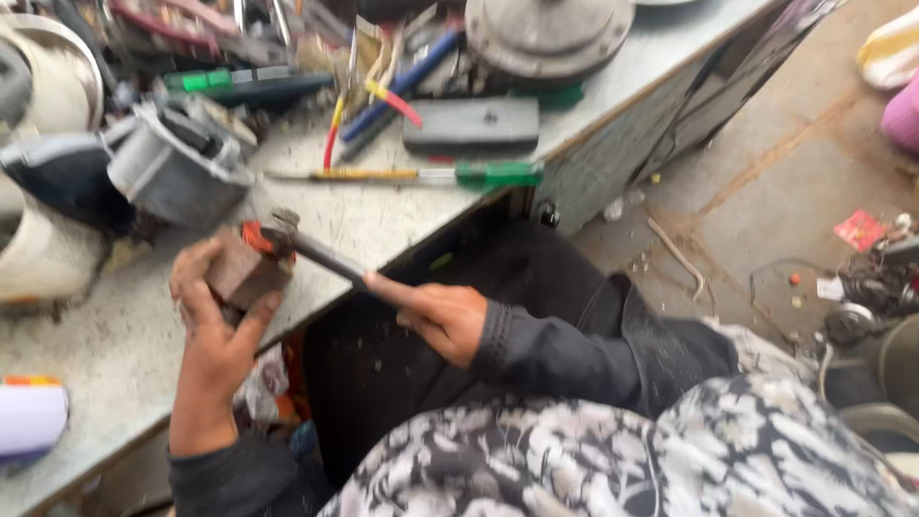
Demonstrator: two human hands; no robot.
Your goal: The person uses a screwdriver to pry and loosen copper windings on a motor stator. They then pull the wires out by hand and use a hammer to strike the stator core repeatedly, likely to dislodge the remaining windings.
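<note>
On workbench edge (pixel 124 364), left hand (pixel 215 325) fingers curled tight around brown blocky motor part (pixel 244 273), just below grey motor housing (pixel 177 172). Right hand (pixel 436 316) closed on dark tool handle (pixel 325 257), tip at the part's top. Likely prying; best to keep the block braced on the bench, tip seated. Green-handled screwdriver (pixel 421 175) lies right of housing.

Motion-blurred throughout. Tool head (pixel 283 230) indistinct against rusty block (pixel 241 273). White roll (pixel 29 416) cut by left edge. Floor clutter (pixel 876 278) too small to identify.
</note>
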